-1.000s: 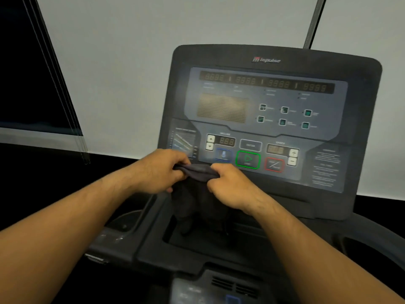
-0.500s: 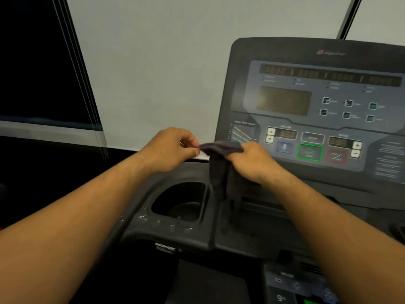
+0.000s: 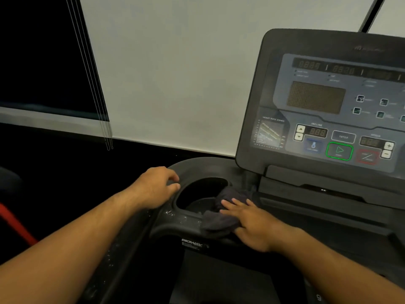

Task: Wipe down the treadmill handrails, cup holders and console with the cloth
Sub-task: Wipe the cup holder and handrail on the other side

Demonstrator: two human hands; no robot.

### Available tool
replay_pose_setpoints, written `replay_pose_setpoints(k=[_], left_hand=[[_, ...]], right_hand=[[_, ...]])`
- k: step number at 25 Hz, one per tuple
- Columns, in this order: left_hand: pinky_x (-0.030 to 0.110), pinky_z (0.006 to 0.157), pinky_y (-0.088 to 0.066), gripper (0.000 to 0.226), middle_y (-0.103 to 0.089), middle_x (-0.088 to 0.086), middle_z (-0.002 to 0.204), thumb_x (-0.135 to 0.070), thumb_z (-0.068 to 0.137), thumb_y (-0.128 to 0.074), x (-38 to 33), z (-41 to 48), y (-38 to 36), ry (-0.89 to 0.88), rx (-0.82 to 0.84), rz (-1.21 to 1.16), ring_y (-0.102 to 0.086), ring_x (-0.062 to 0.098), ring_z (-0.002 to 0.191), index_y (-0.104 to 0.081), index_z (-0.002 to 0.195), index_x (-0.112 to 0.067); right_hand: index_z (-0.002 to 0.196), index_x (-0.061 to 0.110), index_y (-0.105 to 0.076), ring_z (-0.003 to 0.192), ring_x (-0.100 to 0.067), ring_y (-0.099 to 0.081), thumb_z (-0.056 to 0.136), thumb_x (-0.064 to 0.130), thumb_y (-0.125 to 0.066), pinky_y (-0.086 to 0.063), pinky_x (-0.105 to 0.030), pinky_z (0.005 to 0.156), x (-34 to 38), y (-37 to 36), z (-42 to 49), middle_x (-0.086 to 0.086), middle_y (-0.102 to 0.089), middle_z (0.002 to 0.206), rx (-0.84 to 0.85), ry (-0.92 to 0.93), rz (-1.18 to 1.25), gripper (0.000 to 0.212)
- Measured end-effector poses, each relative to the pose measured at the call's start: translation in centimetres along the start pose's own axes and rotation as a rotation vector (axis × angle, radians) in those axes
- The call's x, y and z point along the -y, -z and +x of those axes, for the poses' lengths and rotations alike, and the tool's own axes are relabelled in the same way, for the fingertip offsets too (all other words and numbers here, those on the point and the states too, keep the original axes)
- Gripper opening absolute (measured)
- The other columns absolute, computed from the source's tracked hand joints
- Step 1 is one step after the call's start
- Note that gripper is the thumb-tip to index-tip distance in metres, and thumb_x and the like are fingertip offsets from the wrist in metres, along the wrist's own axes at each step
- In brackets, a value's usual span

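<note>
Head view: one cloth [image 3: 221, 220] lies on the one cup holder [image 3: 175, 218], on its right rim, pressed by your flat right hand [image 3: 249, 218]; your left hand [image 3: 153, 187], loosely curled, rests on its left rim.

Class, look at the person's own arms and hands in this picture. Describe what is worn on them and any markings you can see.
The left hand and right hand are ungloved, and no ring, watch or wristband shows. The left forearm and right forearm are uncovered to the frame's edge, so no sleeve is in view. No markings show.
</note>
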State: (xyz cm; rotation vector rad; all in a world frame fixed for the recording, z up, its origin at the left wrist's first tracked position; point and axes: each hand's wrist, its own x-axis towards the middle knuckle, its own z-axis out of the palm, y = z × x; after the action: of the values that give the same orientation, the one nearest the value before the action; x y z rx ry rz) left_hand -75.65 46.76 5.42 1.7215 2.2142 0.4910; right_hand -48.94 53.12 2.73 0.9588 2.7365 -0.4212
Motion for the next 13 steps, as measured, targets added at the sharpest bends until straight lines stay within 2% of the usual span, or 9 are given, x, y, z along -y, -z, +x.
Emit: replay_pose_setpoints(k=[2,4,6,8,10,13], left_hand=[[0.036,0.099,-0.048,0.034,-0.061,-0.004,0.125,-0.04,0.093,-0.058,1.1,0.2,-0.4,0.037,0.004,0.023,-0.057,0.016,0.115,-0.063,0.123,-0.024],[0.039,0.1,-0.047,0.04,-0.057,-0.002,0.13,-0.042,0.094,-0.056,1.6,0.3,-0.7,0.074,-0.011,0.052,-0.055,0.019,0.118,-0.059,0.129,-0.022],[0.041,0.099,-0.047,0.044,-0.056,0.0,0.131,-0.045,0.095,-0.053,1.9,0.5,-1.0,0.127,-0.004,0.066,-0.055,0.021,0.118,-0.056,0.132,-0.021],[0.04,0.095,-0.049,0.045,-0.059,0.0,0.127,-0.049,0.095,-0.05,2.7,0.6,-0.9,0.178,0.026,0.055,-0.058,0.021,0.112,-0.056,0.13,-0.021],[0.034,0.089,-0.048,0.047,-0.061,0.001,0.123,-0.054,0.094,-0.05,3.3,0.4,-0.5,0.208,0.082,0.005,-0.059,0.018,0.104,-0.057,0.127,-0.021],[0.025,0.083,-0.043,0.066,-0.059,-0.002,0.126,-0.063,0.082,-0.063,3.4,-0.2,0.3,0.226,0.208,-0.081,-0.054,0.01,0.096,-0.052,0.132,-0.022]], right_hand=[[0.154,0.029,-0.014,0.148,-0.011,0.01,0.096,0.026,-0.041,0.007,-0.039,0.12,-0.6,0.4,-1.2,0.009,0.002,0.162,0.065,0.008,-0.091,0.064],[0.155,0.028,-0.005,0.147,-0.016,0.015,0.098,0.042,-0.037,0.008,-0.04,0.119,-0.2,0.1,-1.9,0.006,0.007,0.162,0.119,0.011,-0.195,0.067],[0.154,0.027,0.005,0.148,-0.023,0.011,0.097,0.052,-0.036,0.005,-0.039,0.12,0.5,-0.9,-1.8,-0.002,0.006,0.163,0.079,0.015,-0.271,0.075],[0.154,0.028,0.007,0.148,-0.029,-0.001,0.095,0.056,-0.037,-0.003,-0.04,0.12,0.6,-1.3,-1.4,-0.008,0.002,0.162,-0.001,0.062,-0.367,0.08],[0.154,0.029,0.008,0.147,-0.033,-0.003,0.091,0.062,-0.035,-0.005,-0.044,0.118,-0.2,-1.3,-0.9,-0.01,0.006,0.162,-0.069,0.123,-0.455,0.082],[0.147,0.032,0.026,0.143,-0.034,0.025,0.086,0.059,-0.022,0.009,-0.048,0.115,-1.2,-2.1,-0.6,-0.007,0.026,0.158,-0.01,0.266,-0.467,0.082]])
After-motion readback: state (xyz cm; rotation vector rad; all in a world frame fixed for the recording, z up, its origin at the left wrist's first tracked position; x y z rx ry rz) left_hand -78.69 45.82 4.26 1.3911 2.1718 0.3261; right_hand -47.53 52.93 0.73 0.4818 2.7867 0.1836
